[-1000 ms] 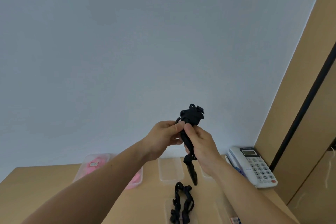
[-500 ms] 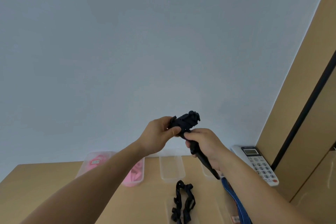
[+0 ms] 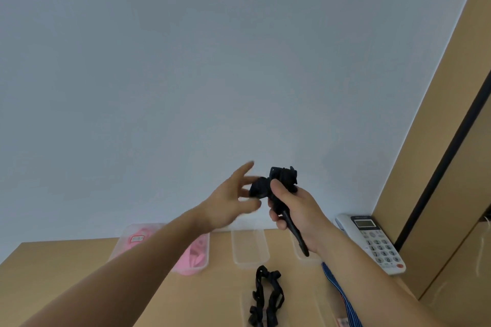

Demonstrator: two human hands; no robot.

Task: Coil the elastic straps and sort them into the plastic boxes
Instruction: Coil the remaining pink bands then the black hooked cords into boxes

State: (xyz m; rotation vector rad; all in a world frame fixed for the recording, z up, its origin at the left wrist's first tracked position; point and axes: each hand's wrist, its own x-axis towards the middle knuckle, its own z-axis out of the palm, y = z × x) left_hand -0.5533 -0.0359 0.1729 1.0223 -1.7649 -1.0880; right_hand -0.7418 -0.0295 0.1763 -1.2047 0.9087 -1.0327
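Right hand [image 3: 297, 210] grips the part-coiled black strap [image 3: 284, 178] above the counter [image 3: 66, 273], tail dangling. Left hand [image 3: 225, 204] is spread wide beside it. Held one-handed, the springy coil may unwind before reaching a box [image 3: 249, 260].

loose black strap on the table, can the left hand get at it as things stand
Probably yes. The left hand is open and holds nothing, while the right hand grips the coiled strap. The loose black strap lies uncovered on the table, below both hands.
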